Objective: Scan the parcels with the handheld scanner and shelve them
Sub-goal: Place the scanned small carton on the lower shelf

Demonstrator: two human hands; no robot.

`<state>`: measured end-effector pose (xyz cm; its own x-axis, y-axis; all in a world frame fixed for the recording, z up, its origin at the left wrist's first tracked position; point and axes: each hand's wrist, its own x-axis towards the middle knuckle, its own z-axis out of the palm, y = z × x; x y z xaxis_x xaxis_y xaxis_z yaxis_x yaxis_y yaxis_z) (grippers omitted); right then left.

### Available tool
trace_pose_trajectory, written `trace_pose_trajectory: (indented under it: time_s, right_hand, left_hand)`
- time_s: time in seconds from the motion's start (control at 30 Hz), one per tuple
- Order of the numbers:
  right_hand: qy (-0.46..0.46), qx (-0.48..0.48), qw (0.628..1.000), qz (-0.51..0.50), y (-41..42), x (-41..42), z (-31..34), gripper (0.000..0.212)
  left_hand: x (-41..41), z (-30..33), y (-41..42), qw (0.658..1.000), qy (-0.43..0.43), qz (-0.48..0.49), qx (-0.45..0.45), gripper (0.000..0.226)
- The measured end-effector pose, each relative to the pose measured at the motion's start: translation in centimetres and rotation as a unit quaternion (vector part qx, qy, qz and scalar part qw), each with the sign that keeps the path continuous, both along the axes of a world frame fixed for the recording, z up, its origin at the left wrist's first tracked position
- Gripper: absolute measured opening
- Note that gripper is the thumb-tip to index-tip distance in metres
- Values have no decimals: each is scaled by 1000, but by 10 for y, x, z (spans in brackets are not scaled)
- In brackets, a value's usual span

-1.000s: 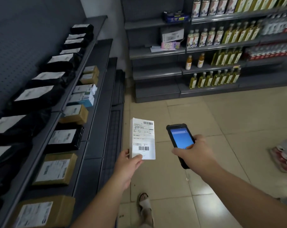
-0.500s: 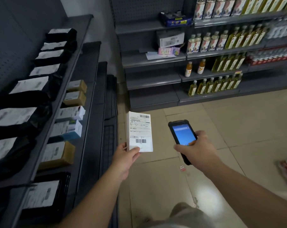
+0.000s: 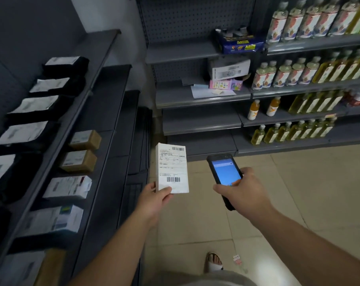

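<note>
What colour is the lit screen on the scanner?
Blue, on the scanner in the right hand; the head view shows it.

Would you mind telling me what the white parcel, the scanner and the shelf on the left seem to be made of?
White parcel: likely a thin cardboard box, matte, with crisp edges and a printed paper label on its face.
Scanner: apparently black matte plastic or rubber casing round a glossy, lit blue glass screen.
Shelf: seemingly grey painted sheet metal, judging by thin folded edges and a perforated back panel.
</note>
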<state>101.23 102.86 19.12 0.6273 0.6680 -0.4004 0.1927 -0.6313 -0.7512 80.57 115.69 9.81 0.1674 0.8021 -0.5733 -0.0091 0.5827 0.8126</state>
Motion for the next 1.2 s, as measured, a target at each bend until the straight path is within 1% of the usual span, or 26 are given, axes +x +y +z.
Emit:
trace_pose_trajectory:
  time_s: [0.13, 0.33, 0.63, 0.77, 0.9, 1.03, 1.2]
  right_hand:
    - [1, -7, 1000, 13, 67, 36, 0, 58]
    - [-13, -21, 999, 23, 177, 68, -12, 63]
    - [-17, -32, 999, 15, 336, 82, -6, 63]
    - [-18, -49, 998, 28, 389, 89, -8, 60]
    - [-26, -53, 997, 45, 447, 110, -19, 63]
    - [-34, -56, 994, 83, 510, 134, -34, 69]
    - [-29, -56, 985, 161, 583, 157, -51, 67]
  left_hand:
    - [28, 1, 49, 998, -37, 35, -41, 30]
    - [54, -14, 154, 995, -38, 65, -63, 41]
    - [64, -12, 317, 996, -39, 44, -67, 38]
    - [70, -13, 370, 994, -44, 58, -75, 37]
    - [83, -15, 416, 991, -47, 100, -80, 40]
    - [97, -20, 455, 985, -50, 141, -82, 27]
    - [121, -26, 497, 973, -33, 216, -73, 14]
